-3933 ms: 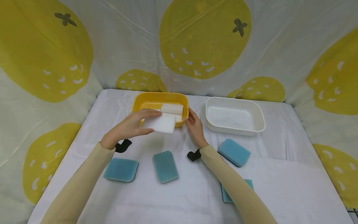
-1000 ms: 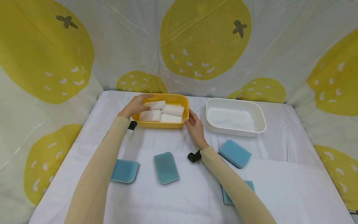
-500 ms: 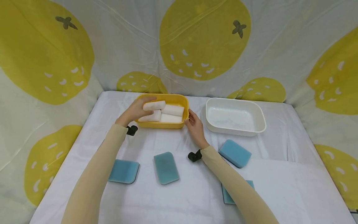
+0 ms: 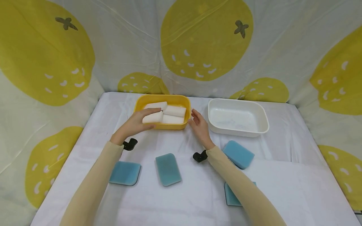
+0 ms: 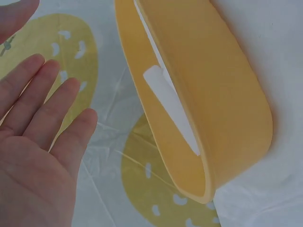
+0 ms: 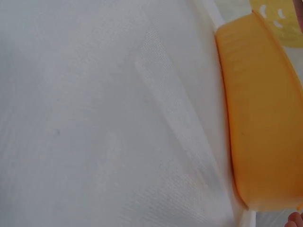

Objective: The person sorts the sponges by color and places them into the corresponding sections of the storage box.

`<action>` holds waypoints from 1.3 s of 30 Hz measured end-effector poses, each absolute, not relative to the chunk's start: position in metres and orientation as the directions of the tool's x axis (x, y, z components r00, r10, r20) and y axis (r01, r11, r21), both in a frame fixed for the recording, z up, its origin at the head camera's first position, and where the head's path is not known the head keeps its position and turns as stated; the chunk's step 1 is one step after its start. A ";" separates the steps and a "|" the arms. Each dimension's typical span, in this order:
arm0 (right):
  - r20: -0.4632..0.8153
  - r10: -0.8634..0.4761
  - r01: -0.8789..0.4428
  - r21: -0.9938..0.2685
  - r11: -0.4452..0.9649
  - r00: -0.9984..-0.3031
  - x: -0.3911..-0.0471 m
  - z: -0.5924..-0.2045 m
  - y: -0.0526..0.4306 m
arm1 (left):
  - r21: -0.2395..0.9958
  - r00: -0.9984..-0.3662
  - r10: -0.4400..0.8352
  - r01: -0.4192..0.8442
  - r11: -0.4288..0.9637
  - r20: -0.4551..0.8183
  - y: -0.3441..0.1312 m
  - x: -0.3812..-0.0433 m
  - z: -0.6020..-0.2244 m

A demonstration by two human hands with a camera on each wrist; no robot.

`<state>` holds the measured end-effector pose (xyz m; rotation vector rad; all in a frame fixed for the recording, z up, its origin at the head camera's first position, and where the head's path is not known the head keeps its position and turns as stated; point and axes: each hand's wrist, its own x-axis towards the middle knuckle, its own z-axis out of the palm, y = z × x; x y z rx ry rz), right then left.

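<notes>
My left hand (image 4: 135, 123) hovers over the front left of the yellow bin (image 4: 169, 126), palm bare in the left wrist view and fingers extended. Inside the bin lie several white sponges (image 4: 173, 119), placed in two rows. Beside the bin's right end is my right hand (image 4: 200, 128), its fingers loosely bent and holding nothing. In the right wrist view only fingertips (image 6: 296, 218) show at the lower right corner, near the bin's orange-looking wall.
A white bin (image 4: 237, 128) stands right of the yellow one. Blue-green sponges lie on the white cloth: one at left (image 4: 125, 173), one at centre (image 4: 168, 169), one at right (image 4: 238, 154), and another (image 4: 233, 196) partly under the right forearm.
A white sponge that my left hand held was set into the yellow bin and let go. My left hand has drawn back toward me. The right hand has come off the bin's rim.
</notes>
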<state>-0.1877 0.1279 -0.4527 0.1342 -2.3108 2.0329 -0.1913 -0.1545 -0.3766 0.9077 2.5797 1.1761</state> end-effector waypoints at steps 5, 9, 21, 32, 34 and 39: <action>0.118 -0.014 -0.119 -0.987 0.110 -0.993 -0.184 -0.444 0.134 | 0.728 -0.790 0.609 0.462 0.507 0.077 -0.156 -0.171 -0.375; 0.129 -0.006 -0.129 -0.988 0.088 -0.992 -0.181 -0.434 0.144 | 0.715 -0.774 0.629 0.481 0.507 0.074 -0.157 -0.157 -0.374; 0.173 0.015 -0.172 -0.985 0.012 -0.985 -0.163 -0.406 0.182 | 0.757 -0.646 0.763 0.505 0.415 0.012 -0.152 -0.125 -0.399; 0.224 0.096 -0.228 -0.973 -0.026 -0.970 -0.162 -0.415 0.225 | 0.823 -0.612 0.787 0.408 0.394 -0.074 -0.146 -0.102 -0.424; 0.222 0.109 -0.225 -0.974 -0.016 -0.969 -0.161 -0.413 0.232 | 0.819 -0.600 0.798 0.425 0.384 -0.063 -0.145 -0.100 -0.428; 0.232 0.153 -0.235 -0.972 -0.002 -0.961 -0.157 -0.407 0.248 | 0.792 -0.567 0.822 0.484 0.372 -0.039 -0.143 -0.097 -0.436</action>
